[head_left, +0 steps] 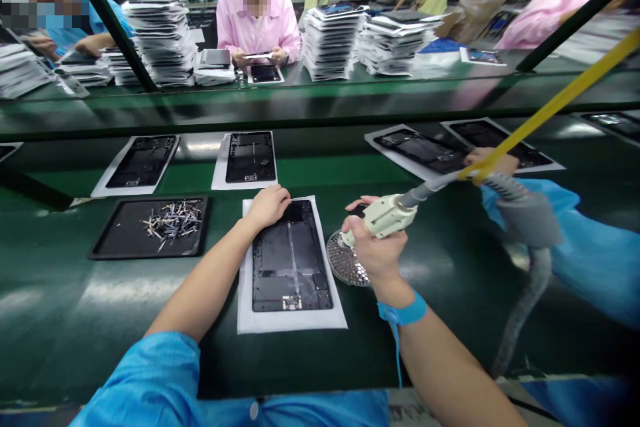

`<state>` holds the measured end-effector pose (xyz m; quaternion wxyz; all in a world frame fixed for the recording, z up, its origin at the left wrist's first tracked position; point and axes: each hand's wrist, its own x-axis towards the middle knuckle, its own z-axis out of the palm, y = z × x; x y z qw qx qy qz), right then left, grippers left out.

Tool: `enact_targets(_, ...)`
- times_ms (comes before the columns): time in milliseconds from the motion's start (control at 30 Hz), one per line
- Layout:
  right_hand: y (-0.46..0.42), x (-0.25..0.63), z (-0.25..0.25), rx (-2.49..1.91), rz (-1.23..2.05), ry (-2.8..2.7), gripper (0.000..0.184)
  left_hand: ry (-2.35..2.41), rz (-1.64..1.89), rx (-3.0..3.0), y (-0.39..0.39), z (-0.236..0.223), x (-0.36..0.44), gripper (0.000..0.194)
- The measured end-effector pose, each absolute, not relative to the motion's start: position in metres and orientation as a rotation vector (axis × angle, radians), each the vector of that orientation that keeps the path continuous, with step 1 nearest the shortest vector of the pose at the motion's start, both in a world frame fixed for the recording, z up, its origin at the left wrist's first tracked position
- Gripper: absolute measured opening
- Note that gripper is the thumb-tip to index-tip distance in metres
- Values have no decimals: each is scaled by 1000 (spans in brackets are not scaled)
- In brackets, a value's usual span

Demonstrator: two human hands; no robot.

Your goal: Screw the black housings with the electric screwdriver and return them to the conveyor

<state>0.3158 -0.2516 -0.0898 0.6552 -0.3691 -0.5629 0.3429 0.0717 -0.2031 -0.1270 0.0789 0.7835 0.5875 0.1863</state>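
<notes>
In front of me lies a black tablet housing (277,253), its inside facing up, on a white sheet (247,313). A pale strip runs down its middle, and a small board sits near its lower edge. My left hand (270,205) is closed over the housing's top left edge, fingertips partly hidden. Held in my right hand (380,253), just right of the housing, is a cream hot-air gun (391,215). Its round perforated metal head (343,261) is beside the housing's right edge, close to the bench. A grey hose (425,190) runs from the gun's back end.
A black tray (120,233) with thin strips (175,220) stands left. More tablet housings (143,160) lie on the green belt behind. The hose hangs from a yellow strap (565,93). A co-worker's blue sleeve (590,247) reaches in at right. Shelf posts (123,33) cross the view.
</notes>
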Motion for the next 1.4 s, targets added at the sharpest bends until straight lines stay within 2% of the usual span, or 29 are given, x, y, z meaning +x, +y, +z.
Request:
enact_targets(133, -267, 312, -77, -783, 806, -1229, 29, 1776, 539, 2343, -204, -128, 74, 19)
enact_targets(400, -329, 289, -87, -549, 1334, -1491, 26, 1765, 517, 2342, -205, -126, 79, 21)
enact_targets(500, -337, 285, -95, -514, 1353, -1514, 32, 1766, 495, 2343, -205, -125, 81, 21)
enact_targets(1000, -340, 272, -95, -416, 1323, -1538, 33, 1772, 453, 2323, -205, -123, 85, 24)
enact_targets(1167, -341, 271, -96, -410, 1337, -1531, 32, 1909, 402, 2327, -229, -106, 79, 28)
enact_targets(1300, -330, 280, -88, -434, 1482, -1437, 29, 2314, 140, 2082, -288, -80, 64, 43)
enact_targets(1400, -314, 292, -74, -516, 1403, -1269, 26, 2368, -206, 1774, -335, -68, 62, 55)
